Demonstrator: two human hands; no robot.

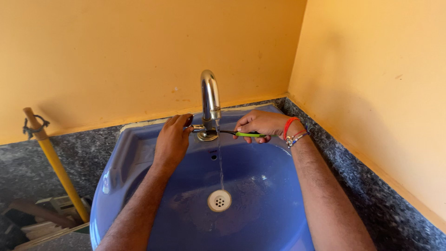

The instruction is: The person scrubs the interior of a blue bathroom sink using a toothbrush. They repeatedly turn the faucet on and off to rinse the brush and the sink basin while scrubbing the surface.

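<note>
A toothbrush with a green and black handle is held level over the back of the blue sink, its head pushed in toward the thin stream of water falling from the chrome tap, which looks like the reason for its sideways reach. The right hand has its grip closed around the handle, fingers curled over the top. The left hand rests at the tap's base with its fingers at the small side lever; whether they pinch it or only touch it cannot be told. Water runs down to the white drain. Red and beaded bracelets circle the right wrist. A speckled grey table surrounds the sink, against orange walls, with a yellow pole leaning at the left.
</note>
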